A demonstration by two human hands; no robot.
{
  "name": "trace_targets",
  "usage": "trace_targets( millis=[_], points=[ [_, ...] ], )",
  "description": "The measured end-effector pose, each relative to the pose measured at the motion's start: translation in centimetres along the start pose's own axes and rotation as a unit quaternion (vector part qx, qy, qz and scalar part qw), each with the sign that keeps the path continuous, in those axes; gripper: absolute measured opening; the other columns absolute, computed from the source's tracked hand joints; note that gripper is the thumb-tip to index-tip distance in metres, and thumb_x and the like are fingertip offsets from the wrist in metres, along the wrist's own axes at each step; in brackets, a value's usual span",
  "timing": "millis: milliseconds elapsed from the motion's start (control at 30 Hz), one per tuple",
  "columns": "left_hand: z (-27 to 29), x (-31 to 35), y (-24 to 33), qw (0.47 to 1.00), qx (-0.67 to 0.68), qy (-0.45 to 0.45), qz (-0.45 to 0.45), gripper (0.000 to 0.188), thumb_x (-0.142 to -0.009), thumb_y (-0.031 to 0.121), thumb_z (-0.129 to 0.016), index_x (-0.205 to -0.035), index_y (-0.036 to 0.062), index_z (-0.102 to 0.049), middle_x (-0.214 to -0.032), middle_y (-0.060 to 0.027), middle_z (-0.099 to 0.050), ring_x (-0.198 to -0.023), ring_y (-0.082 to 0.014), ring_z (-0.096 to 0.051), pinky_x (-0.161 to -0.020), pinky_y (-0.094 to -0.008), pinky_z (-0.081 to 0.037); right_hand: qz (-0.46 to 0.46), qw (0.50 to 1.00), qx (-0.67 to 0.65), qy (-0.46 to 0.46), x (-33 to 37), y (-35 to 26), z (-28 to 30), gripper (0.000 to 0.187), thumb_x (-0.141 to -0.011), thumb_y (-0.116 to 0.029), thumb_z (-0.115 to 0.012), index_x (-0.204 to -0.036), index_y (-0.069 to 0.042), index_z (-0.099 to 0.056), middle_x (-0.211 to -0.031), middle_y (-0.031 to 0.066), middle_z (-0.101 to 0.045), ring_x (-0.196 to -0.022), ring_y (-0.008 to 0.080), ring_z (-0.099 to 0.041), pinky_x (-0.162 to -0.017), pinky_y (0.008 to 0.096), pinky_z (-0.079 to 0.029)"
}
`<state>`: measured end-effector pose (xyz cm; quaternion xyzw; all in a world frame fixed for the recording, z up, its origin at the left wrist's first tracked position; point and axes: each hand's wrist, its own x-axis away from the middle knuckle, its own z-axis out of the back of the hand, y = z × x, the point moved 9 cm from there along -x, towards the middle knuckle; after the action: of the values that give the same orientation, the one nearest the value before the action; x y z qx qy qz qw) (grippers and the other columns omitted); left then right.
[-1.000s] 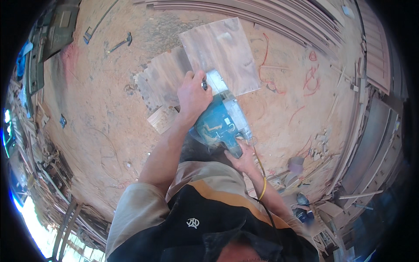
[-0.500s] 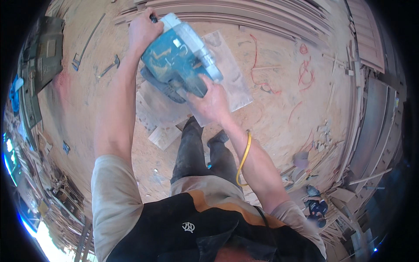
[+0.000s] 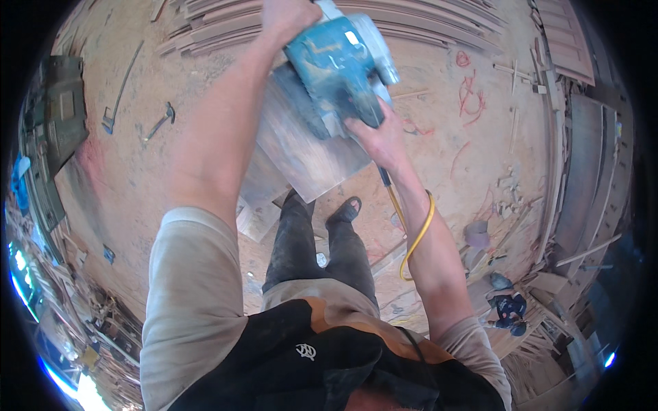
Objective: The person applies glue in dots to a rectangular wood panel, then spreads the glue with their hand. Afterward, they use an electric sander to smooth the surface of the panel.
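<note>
A dusty teal belt sander (image 3: 332, 58) is in both my hands, above a flat wooden board (image 3: 322, 171). My left hand (image 3: 291, 20) is closed on its front end, partly cut off by the upper edge of the picture. At the rear, my right hand (image 3: 384, 140) wraps the handle. A yellow cord (image 3: 419, 240) runs from the sander and loops beside my right forearm. The sander hides part of the board, and I cannot tell whether its underside touches the wood. Another pale board (image 3: 257, 219) lies by my feet.
Long wooden strips (image 3: 425, 24) are stacked ahead. A hammer (image 3: 161, 122) and a long-handled tool (image 3: 110, 120) lie on the floor at left. Red cord (image 3: 471, 99) lies at right. Another person (image 3: 508, 308) is low at the right, near scrap wood.
Both hands have carried the sander to the right and farther away over the board. The yellow cord has shifted right with my forearm. The view has turned slightly.
</note>
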<state>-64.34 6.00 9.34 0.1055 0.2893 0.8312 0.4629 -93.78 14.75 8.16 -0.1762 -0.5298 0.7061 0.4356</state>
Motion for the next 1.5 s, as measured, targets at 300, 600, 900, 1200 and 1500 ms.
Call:
trace_targets(
  millis=[300,600,900,1200,1500],
  points=[
    [-3.8,16.0,7.1,0.995,0.019,-0.083,0.056,0.034,-0.085,0.02,-0.079,-0.116,0.0083,-0.07,-0.105,-0.0242,-0.073,-0.103,-0.045,-0.072,-0.088,-0.0565,-0.058,-0.111,0.993,0.007,-0.034,15.9,6.1,5.7,0.044,-0.087,-0.018,-0.085,-0.125,-0.001,-0.073,-0.111,0.0138,-0.079,-0.103,0.0232,-0.075,-0.094,0.0393,-0.057],
    [0.5,30.6,4.4,0.976,0.061,-0.131,0.162,0.034,-0.087,0.017,-0.078,-0.118,0.0113,-0.065,-0.115,-0.0205,-0.067,-0.104,-0.0445,-0.072,-0.086,-0.0544,-0.059,-0.172,0.975,0.008,-0.141,28.1,8.6,2.3,0.04,-0.086,-0.016,-0.085,-0.121,-0.002,-0.074,-0.106,0.0145,-0.079,-0.101,0.0257,-0.075,-0.095,0.0393,-0.057],
    [8.7,24.0,-9.9,0.988,-0.019,-0.009,0.155,0.029,-0.084,0.019,-0.075,-0.11,0.0085,-0.068,-0.106,-0.024,-0.073,-0.103,-0.0432,-0.071,-0.089,-0.0514,-0.057,0.004,0.98,0.083,-0.18,17.5,1.5,-9.0,0.062,-0.087,-0.031,-0.086,-0.136,0.001,-0.066,-0.114,0.026,-0.078,-0.109,0.0438,-0.075,-0.1,0.0512,-0.056],
    [13.3,11.6,-16.2,0.989,-0.039,0.051,0.13,0.027,-0.084,0.022,-0.075,-0.105,0.0055,-0.073,-0.1,-0.0268,-0.077,-0.1,-0.0452,-0.074,-0.088,-0.0547,-0.059,0.039,0.986,0.051,-0.152,4.3,-4.2,-13.8,0.058,-0.084,-0.028,-0.083,-0.131,0.003,-0.068,-0.112,0.0265,-0.079,-0.106,0.0421,-0.076,-0.096,0.046,-0.058],
    [9.5,23.3,-8.9,0.984,0.018,0.05,0.173,0.025,-0.083,0.016,-0.072,-0.106,0.0067,-0.068,-0.102,-0.0223,-0.072,-0.103,-0.0431,-0.071,-0.088,-0.0506,-0.057,-0.024,0.978,0.037,-0.206,14.6,0.7,-7.4,0.041,-0.085,-0.016,-0.084,-0.121,-0.001,-0.069,-0.101,0.0197,-0.079,-0.095,0.0335,-0.079,-0.086,0.0423,-0.06]
  ],
)
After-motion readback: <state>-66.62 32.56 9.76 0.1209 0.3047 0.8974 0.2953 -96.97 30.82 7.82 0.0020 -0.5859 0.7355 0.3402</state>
